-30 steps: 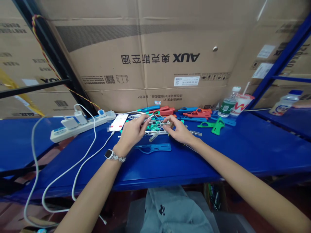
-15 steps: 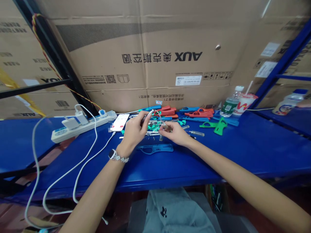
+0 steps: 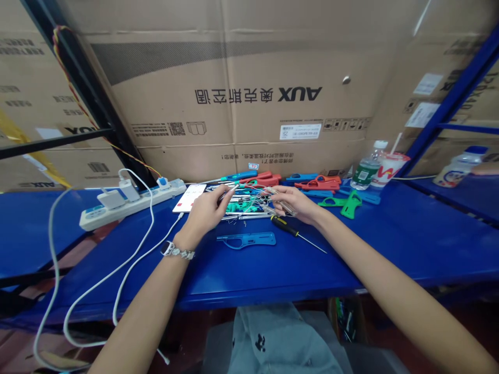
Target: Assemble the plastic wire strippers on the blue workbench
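My right hand is closed around a clear plastic lighter tank; a second clear piece seems to stick out below the fingers. Thin white wire runs near its fingertips. To the left, my left hand is pinched closed over the pile; what it holds is too small to tell. Between and behind both hands lie green plastic parts and thin metal tubes. A blue lighter shell lies flat in front. Just below my right hand rests a black and yellow screwdriver.
Red lighter shells and green shells lie behind and to the right. A phone and a power strip with white cables are on the left. A water bottle and a paper cup stand back right.
My hands have moved apart, the left one left and down, the right one to the right. The screwdriver now lies on the table below my right hand, where it was not visible before.
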Motion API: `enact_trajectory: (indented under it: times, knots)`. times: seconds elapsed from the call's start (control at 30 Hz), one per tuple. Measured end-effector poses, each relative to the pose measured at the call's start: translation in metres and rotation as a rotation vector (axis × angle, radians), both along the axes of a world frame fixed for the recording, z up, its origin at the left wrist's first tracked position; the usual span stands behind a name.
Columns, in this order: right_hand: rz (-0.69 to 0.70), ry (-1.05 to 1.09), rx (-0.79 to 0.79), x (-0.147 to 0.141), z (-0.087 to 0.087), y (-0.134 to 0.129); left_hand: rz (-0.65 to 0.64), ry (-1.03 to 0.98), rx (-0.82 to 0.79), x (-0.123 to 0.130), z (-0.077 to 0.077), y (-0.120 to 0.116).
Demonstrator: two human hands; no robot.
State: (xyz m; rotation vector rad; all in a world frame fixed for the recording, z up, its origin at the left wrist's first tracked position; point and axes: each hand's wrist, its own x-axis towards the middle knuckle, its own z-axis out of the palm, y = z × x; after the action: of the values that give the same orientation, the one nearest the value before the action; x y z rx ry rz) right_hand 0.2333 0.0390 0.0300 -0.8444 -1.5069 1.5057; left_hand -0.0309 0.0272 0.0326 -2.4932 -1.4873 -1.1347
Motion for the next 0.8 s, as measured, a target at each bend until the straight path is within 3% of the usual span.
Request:
enact_trajectory:
  times: [0.17, 0.37, 0.57, 0.8]
  knots:
    - [0.083, 0.049, -0.078, 0.001, 0.006, -0.003, -0.131, -0.128, -0.059, 0.005, -0.005, 0.0]
    - [0.105, 0.013, -0.07, -0.004, 0.001, 0.0, -0.274, -0.256, -0.156, 0.019, -0.008, -0.002]
    - [-0.013, -0.002, -0.032, -0.003, -0.002, 0.004, -0.285, -0.195, -0.094, 0.015, -0.006, 0.001]
    - [-0.001, -0.075, -0.005, -0.004, 0.004, 0.0, -0.182, -0.216, -0.154, 0.017, -0.006, -0.003]
